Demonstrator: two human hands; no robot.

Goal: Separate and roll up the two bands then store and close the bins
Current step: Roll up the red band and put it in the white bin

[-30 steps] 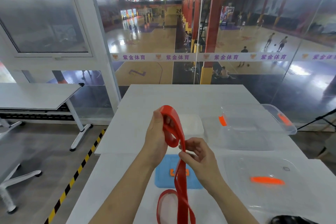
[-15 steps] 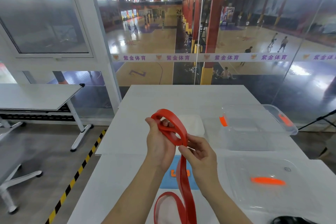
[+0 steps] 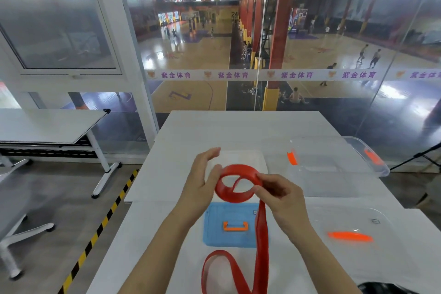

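Observation:
A red elastic band [image 3: 235, 192] is held above the white table [image 3: 238, 126], its upper end curled into a ring; the rest hangs down and loops near the front edge. My right hand [image 3: 279, 194] pinches the ring's right side where the strap runs down. My left hand [image 3: 202, 179] rests its palm and thumb against the ring's left side, fingers spread. Below lies a blue lid [image 3: 229, 229] with an orange handle. A clear bin [image 3: 334, 167] with orange latches stands at the right. A clear lid [image 3: 353, 234] with an orange handle lies nearer. A second band is not visible.
A small white bin [image 3: 241, 159] sits behind the ring. A glass wall rises behind the table. To the left are another table [image 3: 47, 126], a chair base and a yellow-black floor stripe [image 3: 100, 229]. A dark object [image 3: 384, 289] shows at the bottom right.
The ring has turned from upright in my left fist to a wider, flatter coil. My left fingers have spread out, and my right hand has moved up onto the ring's right side.

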